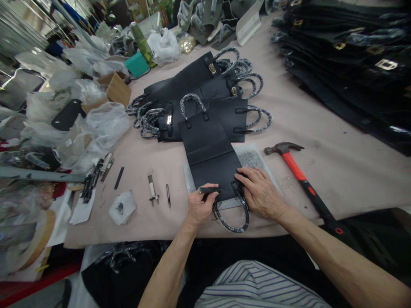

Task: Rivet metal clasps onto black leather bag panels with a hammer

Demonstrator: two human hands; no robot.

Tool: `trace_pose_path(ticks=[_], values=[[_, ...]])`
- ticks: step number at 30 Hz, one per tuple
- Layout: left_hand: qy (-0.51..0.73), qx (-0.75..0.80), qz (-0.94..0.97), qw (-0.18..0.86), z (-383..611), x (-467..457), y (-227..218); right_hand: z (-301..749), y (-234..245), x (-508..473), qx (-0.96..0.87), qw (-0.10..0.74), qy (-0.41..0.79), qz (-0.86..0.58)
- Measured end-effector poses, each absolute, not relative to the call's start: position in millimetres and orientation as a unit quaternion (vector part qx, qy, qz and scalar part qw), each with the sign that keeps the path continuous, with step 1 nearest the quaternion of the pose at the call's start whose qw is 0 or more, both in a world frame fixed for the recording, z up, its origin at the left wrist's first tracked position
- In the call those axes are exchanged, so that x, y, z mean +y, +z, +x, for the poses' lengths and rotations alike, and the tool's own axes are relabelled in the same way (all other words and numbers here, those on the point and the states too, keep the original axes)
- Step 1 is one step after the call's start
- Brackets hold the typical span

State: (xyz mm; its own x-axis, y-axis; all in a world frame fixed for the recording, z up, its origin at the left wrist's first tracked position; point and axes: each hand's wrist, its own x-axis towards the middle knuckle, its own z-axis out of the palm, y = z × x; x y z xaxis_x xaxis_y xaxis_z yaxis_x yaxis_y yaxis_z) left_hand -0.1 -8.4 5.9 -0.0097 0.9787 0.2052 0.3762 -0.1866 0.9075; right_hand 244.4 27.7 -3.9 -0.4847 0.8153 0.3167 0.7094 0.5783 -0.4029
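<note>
A black leather bag panel (210, 141) with plastic-wrapped handles lies on a pale slab (252, 158) at the front of the table. My left hand (199, 206) is closed, pinching a short, dark, narrow piece (208, 189) against the panel's near left part; its exact kind is unclear. Flat over the near right corner, beside the base of the near handle (236, 226), rests my right hand (260, 193) with its fingers stretched out. To the left lie a small metal rod tool (168, 196) and a metal divider-like tool (152, 191).
A red-and-black claw hammer (302, 177) lies at right. More black bag panels (192, 85) are piled behind, and a tall stack of black pieces (353, 55) stands at far right. Plastic bags (105, 124), a cardboard box (117, 89) and a wax-like lump (123, 207) are left.
</note>
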Motion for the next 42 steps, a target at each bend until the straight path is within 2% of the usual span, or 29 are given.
trace_pose_path(ticks=[15, 26, 42], values=[[0.429, 0.542, 0.66, 0.295, 5, -5, 13, 244, -2, 28, -0.856, 0.245, 0.098, -0.446], [0.46, 0.524, 0.673, 0.247, 6, -9, 2, 244, -2, 28, -0.858, 0.244, 0.091, -0.443], [0.478, 0.51, 0.674, 0.24, 7, -12, -3, 244, -1, 27, -0.856, 0.247, 0.092, -0.444]])
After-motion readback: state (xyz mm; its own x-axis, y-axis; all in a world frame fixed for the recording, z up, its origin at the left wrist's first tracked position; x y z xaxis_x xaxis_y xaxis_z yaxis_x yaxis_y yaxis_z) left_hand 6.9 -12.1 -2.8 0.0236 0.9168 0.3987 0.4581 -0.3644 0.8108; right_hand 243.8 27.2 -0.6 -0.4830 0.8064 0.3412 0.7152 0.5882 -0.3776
